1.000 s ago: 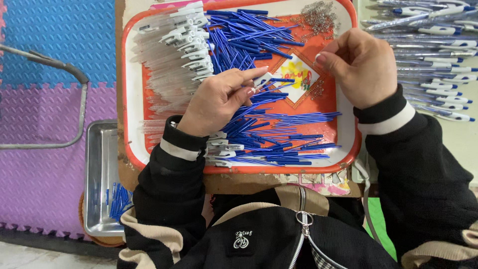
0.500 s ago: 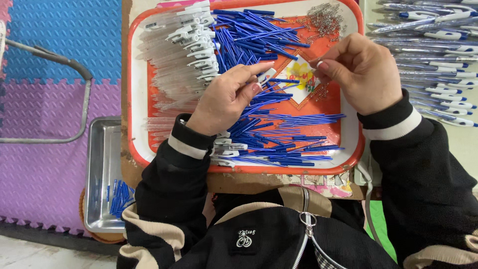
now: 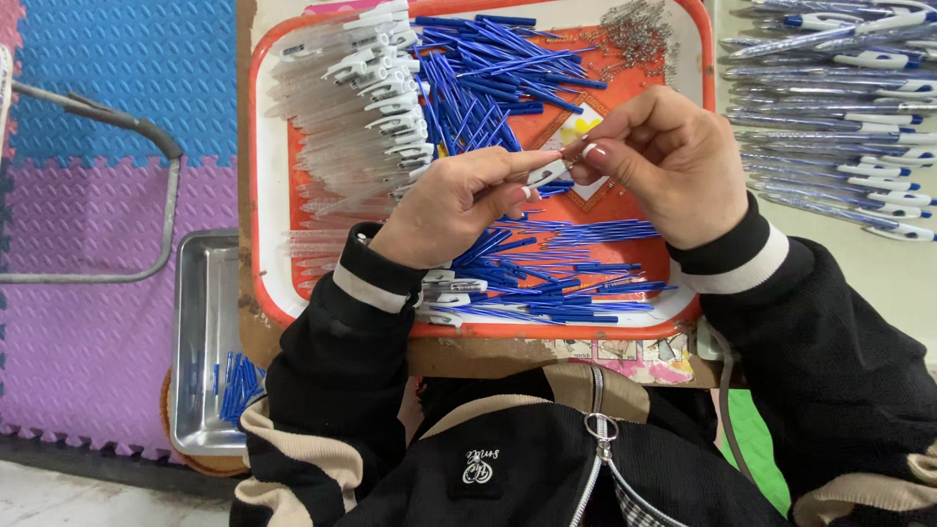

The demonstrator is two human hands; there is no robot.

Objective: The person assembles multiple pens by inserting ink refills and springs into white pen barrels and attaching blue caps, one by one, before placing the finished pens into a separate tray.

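My left hand (image 3: pixel 457 203) and my right hand (image 3: pixel 666 162) meet above an orange tray (image 3: pixel 273 303), both pinching one clear pen barrel (image 3: pixel 543 176) with a white clip. My right fingertips press on its end. The tray holds a pile of clear barrels with white clips (image 3: pixel 363 107) on its left, loose blue pen parts (image 3: pixel 498 68) in the middle and front, and a heap of small metal springs (image 3: pixel 639 34) at the far right corner.
Finished blue and white pens (image 3: pixel 839 117) lie in rows to the right of the tray. A metal pan (image 3: pixel 200 342) with a few blue parts sits low on the left, over purple and blue foam mats. A grey metal bar (image 3: pixel 146 137) curves beside it.
My right hand has come in from the right and closed on the end of the barrel that my left hand holds. Both hands now sit nearer the tray's middle.
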